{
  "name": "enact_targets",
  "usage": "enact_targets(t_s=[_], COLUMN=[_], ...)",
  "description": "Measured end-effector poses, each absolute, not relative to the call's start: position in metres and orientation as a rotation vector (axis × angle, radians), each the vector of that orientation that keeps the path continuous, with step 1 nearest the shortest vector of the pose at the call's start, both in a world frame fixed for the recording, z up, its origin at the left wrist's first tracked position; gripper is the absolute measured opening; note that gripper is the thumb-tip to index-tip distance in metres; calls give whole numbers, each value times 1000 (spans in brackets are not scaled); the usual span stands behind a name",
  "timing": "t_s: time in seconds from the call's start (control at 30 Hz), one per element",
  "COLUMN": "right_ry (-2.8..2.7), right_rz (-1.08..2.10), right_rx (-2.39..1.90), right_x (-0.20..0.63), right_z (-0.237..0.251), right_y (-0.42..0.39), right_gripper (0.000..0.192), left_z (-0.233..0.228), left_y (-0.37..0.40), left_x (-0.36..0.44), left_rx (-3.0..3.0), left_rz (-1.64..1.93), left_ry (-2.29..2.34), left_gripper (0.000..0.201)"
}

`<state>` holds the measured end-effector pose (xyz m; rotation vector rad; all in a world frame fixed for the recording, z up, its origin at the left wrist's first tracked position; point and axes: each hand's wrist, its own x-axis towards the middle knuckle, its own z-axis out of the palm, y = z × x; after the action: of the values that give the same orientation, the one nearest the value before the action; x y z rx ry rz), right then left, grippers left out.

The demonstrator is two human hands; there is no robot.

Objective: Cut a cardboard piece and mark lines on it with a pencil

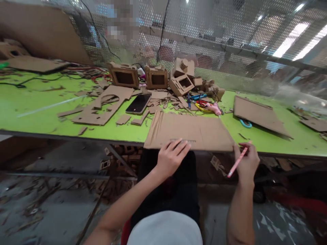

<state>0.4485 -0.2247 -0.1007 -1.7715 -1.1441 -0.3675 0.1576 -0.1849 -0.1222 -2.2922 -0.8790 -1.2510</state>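
Note:
A rectangular cardboard sheet [214, 131] lies in front of me along the table's near edge, creased at its left end. My left hand [172, 154] rests flat on its front part, fingers stretched out over what looks like a clear ruler [192, 141] with dark markings. Near the sheet's front right corner is my right hand [246, 160], its fingers closed around a pink pencil [237, 162]. The pencil slants down toward me, and the fingertips are at the cardboard's corner.
Behind the sheet are a phone [138, 103], a cut-out cardboard panel [107, 102], scraps and pliers-like tools [200, 102] beside a pink glue gun [214, 108]. Cardboard boxes [125, 76] stand at the mesh screen [199, 51]. Another cardboard piece [259, 114] covers teal-handled scissors [245, 123].

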Motion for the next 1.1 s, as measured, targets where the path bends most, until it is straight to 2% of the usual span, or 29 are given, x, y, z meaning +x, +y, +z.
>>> enact_targets(t_s=[0.1,0.3,0.57,0.83,1.1], right_ry=[-1306,-1540,-1498,-1523,-1473], right_rz=[-464,-469,-970,-1036,-1010], right_rx=[-1687,-1325,-1147,-1175,-1128], right_x=[446,412,409,411,411], right_z=[-93,-102,-135,-143,-150], right_y=[-228,-212,-180,-186,-185], right_gripper=[30,7,9,15,8], left_z=[-124,-122,-128,-131,-140], left_y=[-187,-184,-182,-171,-174], left_x=[158,162,170,175,176], left_rx=[-2321,-2384,-2316,-2292,-2291], left_rz=[-1306,-1353,-1509,-1638,-1673], left_ry=[-877,-950,-989,-911,-968], left_gripper=[30,36,35,43,23])
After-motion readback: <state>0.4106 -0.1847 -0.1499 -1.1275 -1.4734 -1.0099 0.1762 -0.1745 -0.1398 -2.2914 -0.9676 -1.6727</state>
